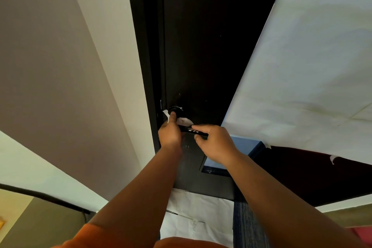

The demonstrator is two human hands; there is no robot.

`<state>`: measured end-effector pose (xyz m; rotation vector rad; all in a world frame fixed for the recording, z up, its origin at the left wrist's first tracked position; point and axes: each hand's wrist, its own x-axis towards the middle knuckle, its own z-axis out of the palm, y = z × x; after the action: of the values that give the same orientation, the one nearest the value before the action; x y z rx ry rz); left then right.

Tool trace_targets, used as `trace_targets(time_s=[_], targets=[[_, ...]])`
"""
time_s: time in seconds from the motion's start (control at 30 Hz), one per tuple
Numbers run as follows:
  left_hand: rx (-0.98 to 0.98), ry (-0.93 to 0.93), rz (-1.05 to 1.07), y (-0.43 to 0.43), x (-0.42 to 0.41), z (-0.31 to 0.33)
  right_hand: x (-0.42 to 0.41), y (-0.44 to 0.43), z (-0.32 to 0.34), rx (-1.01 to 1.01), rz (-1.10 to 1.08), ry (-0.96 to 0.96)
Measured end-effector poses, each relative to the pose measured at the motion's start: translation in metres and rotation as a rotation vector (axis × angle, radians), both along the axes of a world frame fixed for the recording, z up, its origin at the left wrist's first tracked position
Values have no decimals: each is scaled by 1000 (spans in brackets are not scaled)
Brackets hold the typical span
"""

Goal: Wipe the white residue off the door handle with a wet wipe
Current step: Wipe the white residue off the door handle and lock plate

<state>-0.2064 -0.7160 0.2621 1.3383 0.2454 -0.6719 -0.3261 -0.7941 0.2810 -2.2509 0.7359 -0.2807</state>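
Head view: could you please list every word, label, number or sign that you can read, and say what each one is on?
No text can be read.
The white marks on the handle look like residue, not letters.
Faint marks on the door below the handle are too blurred to read.
The wipe and the paper show no print.

The left hand (pixel 170 134) grips a crumpled white wet wipe (pixel 184 121) round the glossy black lever door handle (pixel 194 131); at its four o'clock end, the right hand (pixel 216 144) pinches this handle.
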Motion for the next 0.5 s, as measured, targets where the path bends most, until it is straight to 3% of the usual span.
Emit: trace_targets(time_s=[0.27, 0.5], targets=[[106, -317, 132, -4, 4, -1, -4, -2, 2, -3, 48, 29], [95, -308, 234, -1, 9, -8, -4, -4, 1, -5, 51, 23]])
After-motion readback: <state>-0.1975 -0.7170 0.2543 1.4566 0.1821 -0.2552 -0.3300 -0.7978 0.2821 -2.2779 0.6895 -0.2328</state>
